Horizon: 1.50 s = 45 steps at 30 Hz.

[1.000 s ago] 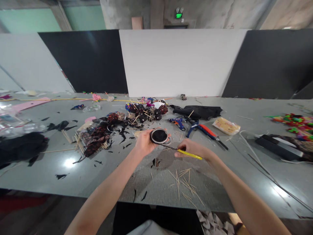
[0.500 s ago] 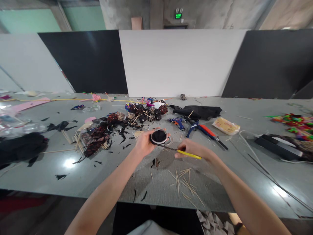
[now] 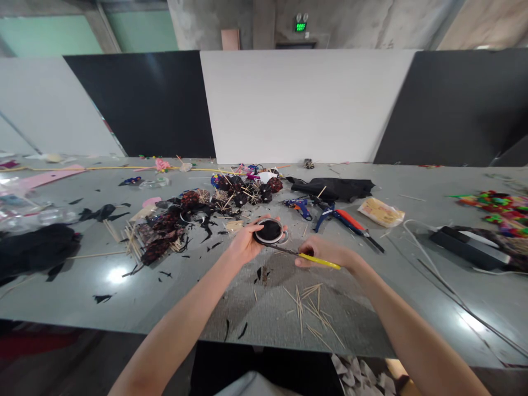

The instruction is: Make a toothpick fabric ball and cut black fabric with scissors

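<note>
My left hand [image 3: 244, 243] is closed round a white ring [image 3: 269, 231] with black fabric stretched over it, held just above the grey table [image 3: 82, 286]. My right hand [image 3: 324, 251] grips yellow-handled scissors [image 3: 309, 256]. Their blades point left and reach the lower rim of the ring. Small black fabric scraps [image 3: 262, 273] lie on the table below the ring.
Loose wooden sticks [image 3: 309, 308] lie near the front edge. A heap of dark fabric pieces and stick bundles [image 3: 185, 214] spreads to the left. Behind my right hand lie a blue glue gun [image 3: 300, 206], red-handled pliers [image 3: 348, 220], black cloth [image 3: 334, 188] and a yellow packet [image 3: 381, 212].
The ring has tilted a little in my left hand. Both hands stay in nearly the same place.
</note>
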Motion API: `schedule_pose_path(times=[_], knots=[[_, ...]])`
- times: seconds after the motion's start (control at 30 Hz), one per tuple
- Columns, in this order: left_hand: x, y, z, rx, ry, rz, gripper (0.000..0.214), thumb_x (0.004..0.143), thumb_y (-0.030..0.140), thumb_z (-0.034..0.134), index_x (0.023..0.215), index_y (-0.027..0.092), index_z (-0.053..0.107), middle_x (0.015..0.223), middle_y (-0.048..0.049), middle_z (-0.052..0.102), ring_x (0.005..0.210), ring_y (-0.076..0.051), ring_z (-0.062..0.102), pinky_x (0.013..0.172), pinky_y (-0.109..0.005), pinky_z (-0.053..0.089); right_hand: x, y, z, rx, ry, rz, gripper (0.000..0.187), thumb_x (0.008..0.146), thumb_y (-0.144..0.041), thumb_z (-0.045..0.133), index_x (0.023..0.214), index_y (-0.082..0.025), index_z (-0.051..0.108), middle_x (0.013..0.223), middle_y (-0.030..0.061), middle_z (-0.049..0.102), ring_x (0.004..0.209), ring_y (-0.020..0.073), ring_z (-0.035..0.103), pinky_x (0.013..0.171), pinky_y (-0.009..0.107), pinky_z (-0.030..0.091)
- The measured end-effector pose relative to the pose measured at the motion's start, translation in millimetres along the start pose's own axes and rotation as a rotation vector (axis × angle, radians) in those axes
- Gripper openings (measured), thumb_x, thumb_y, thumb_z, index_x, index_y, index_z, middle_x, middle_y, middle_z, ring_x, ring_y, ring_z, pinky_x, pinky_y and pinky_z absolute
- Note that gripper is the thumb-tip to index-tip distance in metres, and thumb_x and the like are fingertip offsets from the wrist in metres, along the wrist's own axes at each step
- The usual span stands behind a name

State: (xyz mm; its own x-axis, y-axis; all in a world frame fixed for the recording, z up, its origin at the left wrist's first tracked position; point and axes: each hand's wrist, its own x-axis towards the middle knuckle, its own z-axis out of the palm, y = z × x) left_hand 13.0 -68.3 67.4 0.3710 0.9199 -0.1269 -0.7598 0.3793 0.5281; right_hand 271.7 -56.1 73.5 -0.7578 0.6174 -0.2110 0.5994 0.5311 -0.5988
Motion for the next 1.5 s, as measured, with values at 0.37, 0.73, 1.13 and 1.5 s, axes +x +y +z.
schedule_pose_path(times=[0.37, 0.73, 1.13, 1.5], knots=[[0, -1, 0.0, -0.001, 0.027, 0.019, 0.057, 0.088, -0.001, 0.047, 0.143, 0.014, 0.052, 0.135, -0.019, 0.069, 0.121, -0.037, 0.069, 0.106, -0.062, 0.053, 1, -3, 2, 0.011, -0.001, -0.011, 0.062, 0.089, -0.07, 0.058, 0.059, -0.018, 0.044, 0.062, -0.0049, 0.028, 0.058, 0.0088, 0.026, 0.054, 0.026, 0.016], [0, -2, 0.7, 0.008, 0.044, 0.031, 0.049, 0.088, -0.001, 0.048, 0.135, 0.013, 0.056, 0.132, -0.0189, 0.07, 0.121, -0.037, 0.069, 0.108, -0.06, 0.052, 2, -11, 4, 0.074, -0.013, 0.011, 0.064, 0.09, -0.071, 0.056, 0.056, -0.018, 0.045, 0.056, -0.0047, 0.033, 0.055, 0.0085, 0.027, 0.053, 0.026, 0.018], [3, -1, -3.3, 0.009, 0.031, 0.046, 0.05, 0.088, 0.0, 0.048, 0.136, 0.012, 0.055, 0.132, -0.0188, 0.07, 0.118, -0.036, 0.071, 0.105, -0.056, 0.055, 0, -19, 5, 0.141, -0.009, 0.055, 0.067, 0.089, -0.077, 0.052, 0.058, -0.018, 0.052, 0.047, -0.0045, 0.039, 0.045, 0.0083, 0.033, 0.049, 0.025, 0.021], [6, -5, -4.4, 0.017, 0.057, 0.036, 0.052, 0.086, -0.002, 0.047, 0.136, 0.012, 0.054, 0.124, -0.0175, 0.073, 0.113, -0.034, 0.073, 0.102, -0.052, 0.058, 3, -11, 11, 0.07, 0.001, 0.049, 0.068, 0.089, -0.08, 0.051, 0.058, -0.02, 0.04, 0.056, -0.0048, 0.032, 0.053, 0.0084, 0.025, 0.052, 0.027, 0.014]])
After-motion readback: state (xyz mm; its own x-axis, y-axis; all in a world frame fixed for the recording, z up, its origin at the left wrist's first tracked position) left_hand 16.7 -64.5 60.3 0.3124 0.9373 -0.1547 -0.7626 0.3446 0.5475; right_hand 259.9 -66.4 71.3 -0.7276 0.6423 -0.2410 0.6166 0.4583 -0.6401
